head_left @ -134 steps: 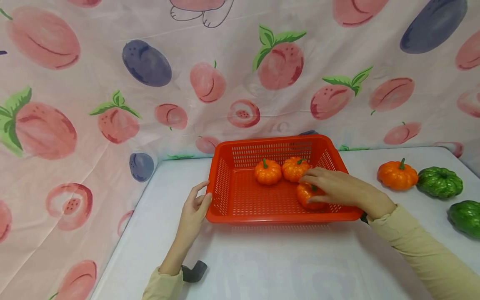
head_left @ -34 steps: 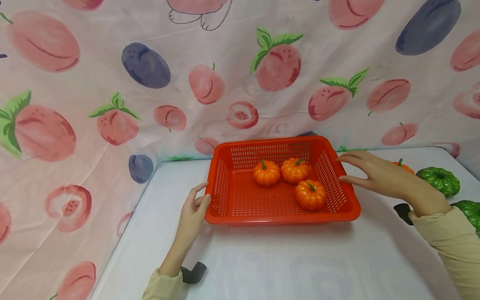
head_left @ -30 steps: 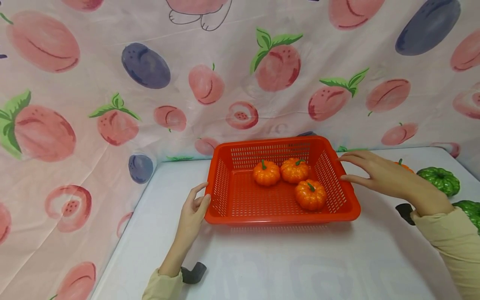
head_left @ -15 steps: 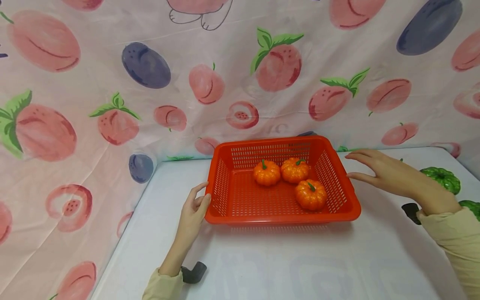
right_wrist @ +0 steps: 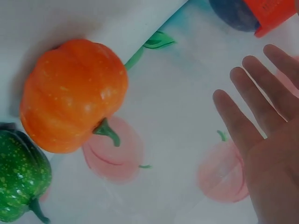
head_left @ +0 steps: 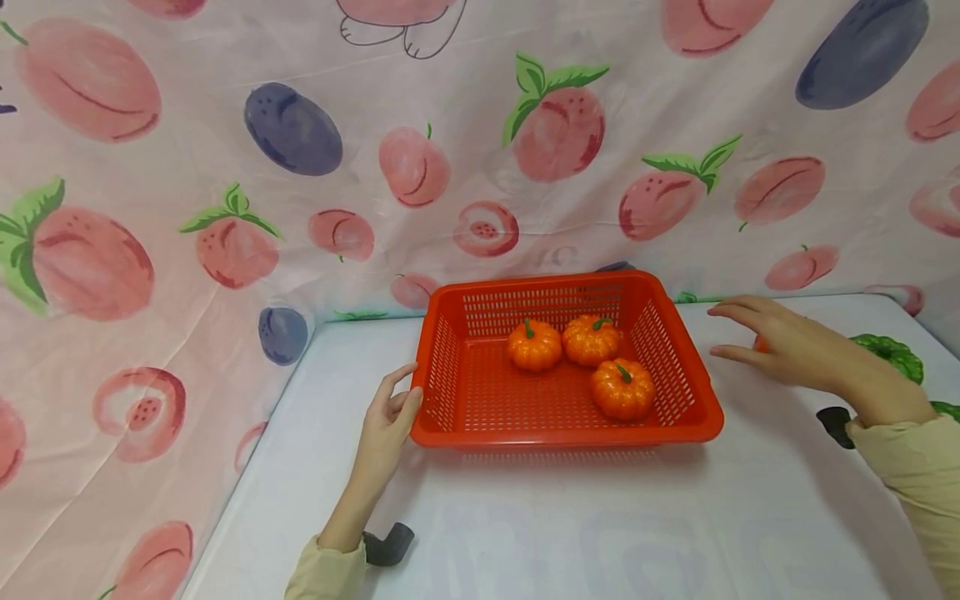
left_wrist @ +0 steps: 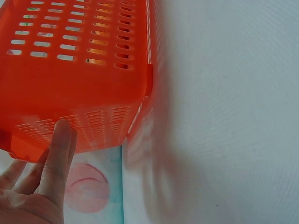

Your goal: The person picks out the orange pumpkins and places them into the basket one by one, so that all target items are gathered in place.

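A red slotted plastic basket (head_left: 566,437) stands on the table with three small orange pumpkins inside: one on the left (head_left: 534,345), one at the back (head_left: 591,340) and one in front (head_left: 623,389). My left hand (head_left: 390,421) is at its left rim; in the left wrist view, extended fingers (left_wrist: 57,158) rest against its outer side. Right of the basket, my right hand (head_left: 780,346) is held above the table with fingers spread and nothing in them. It hides most of another orange pumpkin (right_wrist: 74,95), which shows whole and apart from the hand in the right wrist view.
A green speckled pumpkin (head_left: 892,357) sits beyond the right hand, and another green one (head_left: 947,409) shows partly at the right edge. Behind the table (head_left: 555,533) hangs a pink fruit-print cloth (head_left: 480,167). Dark wrist mounts (head_left: 388,544) stick out by both wrists.
My right hand has let go of the front pumpkin in the basket, passed over the right rim and moved right, covering the orange pumpkin outside. The left hand has stayed at the rim.
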Tool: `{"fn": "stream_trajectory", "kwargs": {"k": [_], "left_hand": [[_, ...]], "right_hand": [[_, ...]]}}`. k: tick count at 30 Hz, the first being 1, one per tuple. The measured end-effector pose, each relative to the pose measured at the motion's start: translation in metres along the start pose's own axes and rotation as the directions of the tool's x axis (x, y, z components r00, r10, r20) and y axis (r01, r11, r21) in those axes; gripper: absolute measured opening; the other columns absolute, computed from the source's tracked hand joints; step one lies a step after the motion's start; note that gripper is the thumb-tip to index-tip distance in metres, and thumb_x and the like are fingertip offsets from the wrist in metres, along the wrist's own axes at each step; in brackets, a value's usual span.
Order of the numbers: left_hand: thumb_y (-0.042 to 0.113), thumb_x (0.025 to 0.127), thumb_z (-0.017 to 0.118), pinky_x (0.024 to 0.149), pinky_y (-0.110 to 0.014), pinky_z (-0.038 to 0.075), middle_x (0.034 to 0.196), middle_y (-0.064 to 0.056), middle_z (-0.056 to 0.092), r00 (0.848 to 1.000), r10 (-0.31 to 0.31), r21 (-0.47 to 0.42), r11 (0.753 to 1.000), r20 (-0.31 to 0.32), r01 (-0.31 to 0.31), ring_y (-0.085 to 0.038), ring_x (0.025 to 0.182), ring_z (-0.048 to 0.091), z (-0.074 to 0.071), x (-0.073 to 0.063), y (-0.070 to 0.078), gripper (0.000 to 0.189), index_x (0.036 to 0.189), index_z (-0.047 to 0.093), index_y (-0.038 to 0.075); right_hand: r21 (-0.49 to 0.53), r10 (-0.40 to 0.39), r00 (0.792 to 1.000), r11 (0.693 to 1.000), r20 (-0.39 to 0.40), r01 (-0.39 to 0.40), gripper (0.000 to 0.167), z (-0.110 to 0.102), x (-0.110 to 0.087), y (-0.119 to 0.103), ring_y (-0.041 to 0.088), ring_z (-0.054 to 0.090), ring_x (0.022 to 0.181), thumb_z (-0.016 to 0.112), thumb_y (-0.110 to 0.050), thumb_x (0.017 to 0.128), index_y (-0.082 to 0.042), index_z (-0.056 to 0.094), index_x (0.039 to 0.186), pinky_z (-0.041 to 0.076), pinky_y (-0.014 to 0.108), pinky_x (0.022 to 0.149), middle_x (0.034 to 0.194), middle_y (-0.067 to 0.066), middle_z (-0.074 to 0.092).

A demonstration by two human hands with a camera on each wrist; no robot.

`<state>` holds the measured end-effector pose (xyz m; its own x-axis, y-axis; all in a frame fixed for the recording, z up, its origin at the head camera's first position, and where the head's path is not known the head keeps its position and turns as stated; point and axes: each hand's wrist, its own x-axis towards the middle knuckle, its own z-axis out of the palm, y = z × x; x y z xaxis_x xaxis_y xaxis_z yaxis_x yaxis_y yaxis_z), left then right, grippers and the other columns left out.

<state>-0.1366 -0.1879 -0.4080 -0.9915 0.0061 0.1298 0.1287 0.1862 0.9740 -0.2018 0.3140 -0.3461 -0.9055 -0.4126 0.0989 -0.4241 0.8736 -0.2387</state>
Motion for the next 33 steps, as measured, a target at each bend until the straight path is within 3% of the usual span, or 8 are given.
{"fn": "stream_trajectory", "kwargs": {"k": [2,5,33], "left_hand": [[0.023,0.102,0.057,0.073,-0.023,0.056,0.106,-0.024,0.069,1.000,0.001,-0.003,1.000,-0.001,-0.001,-0.018,0.085,0.069,0.000,0.000,0.000,0.043,0.143,0.047,0.018],[0.022,0.102,0.057,0.071,-0.022,0.055,0.106,-0.024,0.069,1.000,0.000,-0.003,1.000,-0.005,0.000,-0.016,0.084,0.069,0.000,0.000,0.000,0.042,0.143,0.047,0.018],[0.024,0.102,0.057,0.076,-0.025,0.058,0.111,-0.023,0.069,1.000,-0.019,-0.019,1.000,-0.003,0.019,-0.020,0.089,0.070,0.001,-0.001,0.002,0.041,0.142,0.047,0.021]], "right_hand": [[0.014,0.009,1.000,1.000,0.008,-0.009,0.063,0.001,0.000,0.003,0.041,0.048,0.122,0.074,-0.037,0.090,-0.001,0.053,0.136,0.043,0.065,0.097,0.139,0.024,0.048],[0.037,0.019,1.000,0.999,0.016,-0.019,0.064,0.002,0.000,0.008,0.044,0.043,0.127,0.074,-0.037,0.089,0.000,0.052,0.136,0.039,0.068,0.099,0.140,0.025,0.047],[0.050,0.070,0.996,0.996,0.058,-0.073,0.069,0.001,-0.007,0.036,0.050,0.031,0.128,0.078,-0.031,0.087,0.007,0.048,0.136,0.034,0.073,0.098,0.140,0.032,0.038]]}}
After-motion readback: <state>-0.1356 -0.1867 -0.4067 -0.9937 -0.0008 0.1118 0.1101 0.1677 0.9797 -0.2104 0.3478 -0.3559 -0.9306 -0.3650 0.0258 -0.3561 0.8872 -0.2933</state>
